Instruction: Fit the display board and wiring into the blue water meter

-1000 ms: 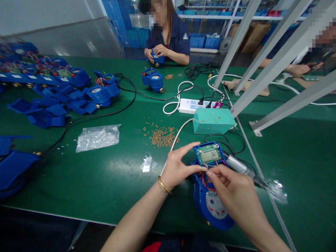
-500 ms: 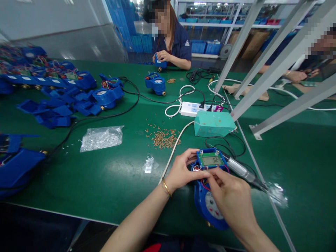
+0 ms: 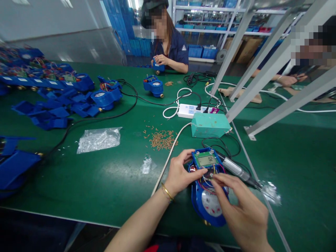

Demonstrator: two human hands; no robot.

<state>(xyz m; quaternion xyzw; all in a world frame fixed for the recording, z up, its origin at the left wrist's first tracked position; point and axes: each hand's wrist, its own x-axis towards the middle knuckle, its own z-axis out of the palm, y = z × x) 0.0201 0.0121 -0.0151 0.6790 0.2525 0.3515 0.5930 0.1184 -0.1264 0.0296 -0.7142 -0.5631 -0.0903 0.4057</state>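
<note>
- While the left hand (image 3: 181, 172) held the blue meter (image 3: 197, 201) by its upper housing (image 3: 203, 150), thumb and fingers partly spread, the meter lay on the green table (image 3: 105, 189) near the front edge.
- The right hand (image 3: 243, 201) was nearly pinched closed at the wires (image 3: 203, 184) below the display (image 3: 207, 160); what it gripped could not be determined.
- A metallic cylindrical tool (image 3: 235, 168) lay just beside the meter.

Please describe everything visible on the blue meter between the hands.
The blue plastic-looking meter lies face-up on a green table. Opened, it shows a green circuit board, grey display and coloured wires; nearer, a round whitish dial has red marks. The left hand holds its left side; the right hand is at the wires.
</note>
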